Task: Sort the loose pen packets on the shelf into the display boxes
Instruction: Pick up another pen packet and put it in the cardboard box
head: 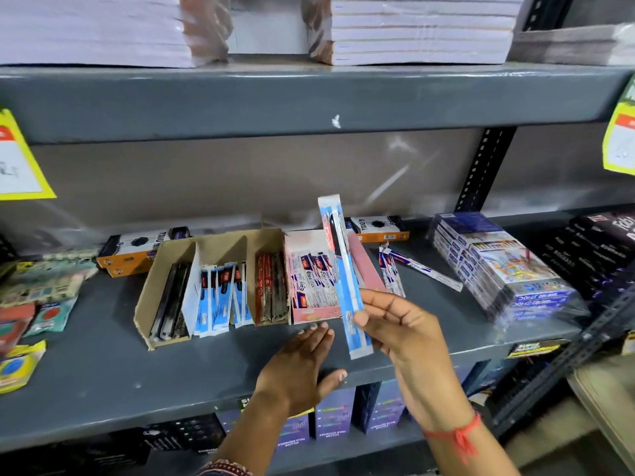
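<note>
My right hand [402, 324] pinches a blue-and-white plastic pen packet [343, 273] upright; left hand [302, 359] hovers open. Next, I judge: drop it among matching blue packets in the divided cardboard display box [161, 269].

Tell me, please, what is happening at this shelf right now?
A person is sorting pen packets on a grey shelf. The right hand holds a blue-and-white pen packet upright in its fingers, above the pink display box. The left hand rests open and empty on the shelf in front of the boxes. A few loose packets lie to the right of the pink box.
</note>
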A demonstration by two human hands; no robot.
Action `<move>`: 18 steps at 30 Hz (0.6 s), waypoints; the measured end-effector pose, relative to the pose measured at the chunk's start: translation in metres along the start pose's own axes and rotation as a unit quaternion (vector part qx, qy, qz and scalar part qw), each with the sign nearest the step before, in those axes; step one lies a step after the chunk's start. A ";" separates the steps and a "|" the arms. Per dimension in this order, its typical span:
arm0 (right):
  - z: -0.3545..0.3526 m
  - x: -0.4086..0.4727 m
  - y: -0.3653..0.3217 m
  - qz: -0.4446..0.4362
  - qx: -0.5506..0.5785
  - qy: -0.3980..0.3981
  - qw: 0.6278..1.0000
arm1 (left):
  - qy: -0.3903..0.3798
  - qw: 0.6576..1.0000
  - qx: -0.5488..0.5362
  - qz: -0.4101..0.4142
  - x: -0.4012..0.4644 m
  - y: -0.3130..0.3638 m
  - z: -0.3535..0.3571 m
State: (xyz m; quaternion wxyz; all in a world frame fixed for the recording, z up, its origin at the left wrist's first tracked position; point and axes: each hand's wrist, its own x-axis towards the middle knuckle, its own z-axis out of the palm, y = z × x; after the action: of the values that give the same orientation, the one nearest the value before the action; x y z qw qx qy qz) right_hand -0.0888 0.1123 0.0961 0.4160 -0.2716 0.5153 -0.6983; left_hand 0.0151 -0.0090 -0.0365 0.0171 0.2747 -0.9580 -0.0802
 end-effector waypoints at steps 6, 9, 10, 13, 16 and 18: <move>0.012 -0.012 -0.009 -0.029 0.009 -0.024 0.999 | 0.073 0.996 -0.050 0.025 -0.003 0.000 0.000; 0.013 -0.012 -0.010 -0.031 0.006 -0.029 0.999 | 0.075 0.995 -0.059 0.024 -0.003 0.001 -0.002; 0.012 -0.012 -0.010 -0.029 0.006 -0.027 0.999 | 0.074 0.995 -0.054 0.024 -0.003 0.001 -0.003; 0.011 -0.011 -0.010 -0.029 0.005 -0.030 0.999 | 0.072 0.996 -0.041 0.018 -0.003 0.003 -0.004; 0.010 -0.010 -0.010 -0.029 0.007 -0.033 0.999 | 0.065 0.997 -0.033 0.011 -0.004 0.004 -0.005; 0.009 -0.010 -0.009 -0.028 0.008 -0.036 0.999 | 0.061 0.998 -0.030 0.008 -0.004 0.004 -0.006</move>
State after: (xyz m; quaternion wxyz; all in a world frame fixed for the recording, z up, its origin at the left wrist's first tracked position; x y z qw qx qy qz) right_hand -0.0788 0.1177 0.1085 0.4165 -0.3076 0.4865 -0.7037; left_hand 0.0169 -0.0041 -0.0300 0.0844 0.2707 -0.9546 -0.0917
